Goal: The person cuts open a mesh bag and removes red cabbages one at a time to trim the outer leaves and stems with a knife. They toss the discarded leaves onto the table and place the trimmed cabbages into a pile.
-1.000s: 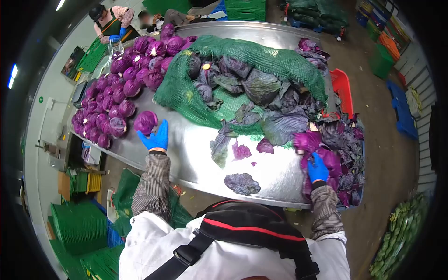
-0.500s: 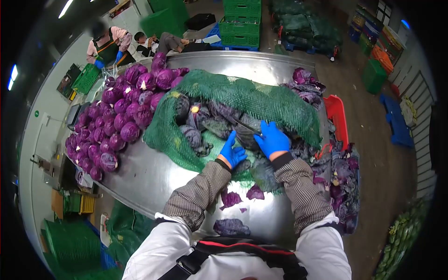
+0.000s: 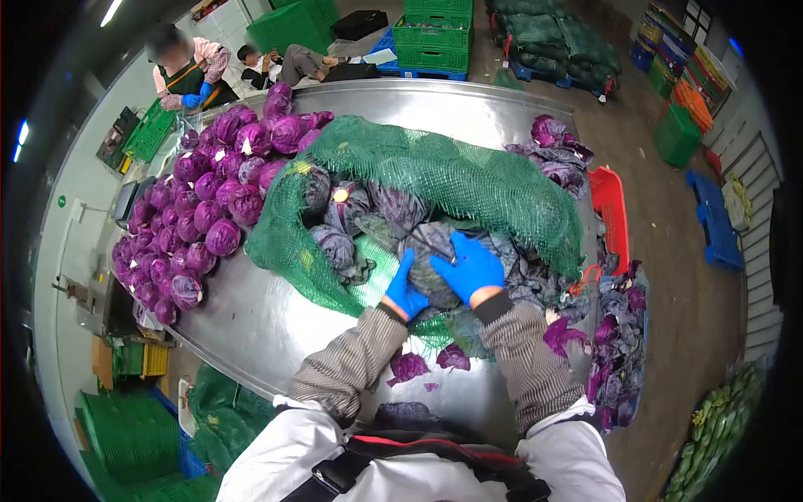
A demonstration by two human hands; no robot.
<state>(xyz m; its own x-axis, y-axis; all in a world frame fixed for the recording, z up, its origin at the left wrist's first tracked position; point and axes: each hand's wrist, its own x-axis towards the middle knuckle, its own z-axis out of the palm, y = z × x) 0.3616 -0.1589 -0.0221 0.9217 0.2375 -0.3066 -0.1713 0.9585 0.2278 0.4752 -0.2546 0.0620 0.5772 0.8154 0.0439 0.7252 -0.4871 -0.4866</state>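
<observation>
My left hand (image 3: pixel 405 289), in a blue glove, grips the lower left side of a dark, leafy cabbage (image 3: pixel 435 240). My right hand (image 3: pixel 473 269), also gloved in blue, lies against the cabbage's right side and holds a dark, thin knife (image 3: pixel 423 243), whose handle is mostly hidden. Around the hands an opened green mesh bag (image 3: pixel 418 155) spreads over the metal table (image 3: pixel 242 309), with more untrimmed cabbages (image 3: pixel 333 244) inside. Purple leaf scraps (image 3: pixel 408 366) lie nearer my body.
Trimmed purple cabbages (image 3: pixel 201 213) are piled at the left. A red crate (image 3: pixel 612 219) and a leaf-filled bin (image 3: pixel 615 360) stand at the right. Beyond the table are a person in pink sleeves (image 3: pixel 186 71), a reclining person (image 3: pixel 293 65) and green crates (image 3: pixel 432 38).
Both hands have moved slightly left and closed in around a cabbage, which now sits between them. The left hand was open before. The view has shifted slightly.
</observation>
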